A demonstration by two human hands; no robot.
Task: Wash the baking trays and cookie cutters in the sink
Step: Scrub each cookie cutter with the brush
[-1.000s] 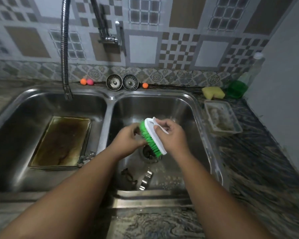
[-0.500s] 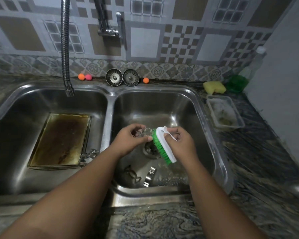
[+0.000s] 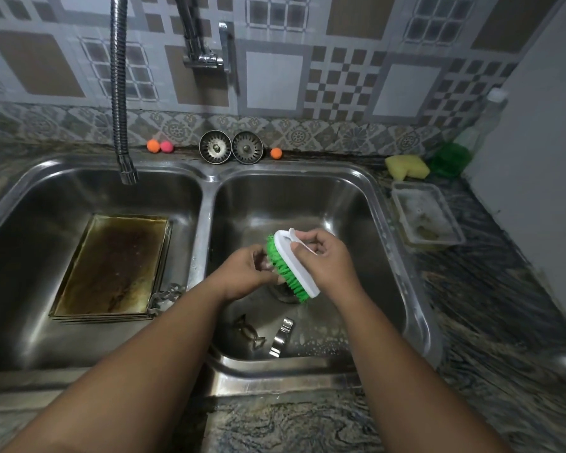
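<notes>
Over the right basin (image 3: 386, 243) of the steel sink, my right hand (image 3: 327, 259) grips a white scrub brush with green bristles (image 3: 291, 266). Its bristles press against a small metal cookie cutter (image 3: 264, 262) pinched in my left hand (image 3: 245, 273), which hides most of it. Two more cookie cutters lie on the basin floor below: a dark one (image 3: 250, 333) and a shiny one (image 3: 281, 336). A stained stack of baking trays (image 3: 111, 266) rests in the left basin, with another cutter (image 3: 165, 297) at its near right corner.
A flexible faucet hose (image 3: 120, 93) hangs over the left basin. Two drain strainers (image 3: 231, 147) and small coloured balls (image 3: 159, 146) line the back ledge. A yellow sponge (image 3: 406, 166), green soap bottle (image 3: 455, 152) and clear plastic container (image 3: 422, 217) sit on the right counter.
Both hands dipped lower in the right basin half a second ago and have come back up slightly. The brush has slid back against the cutter in my left hand.
</notes>
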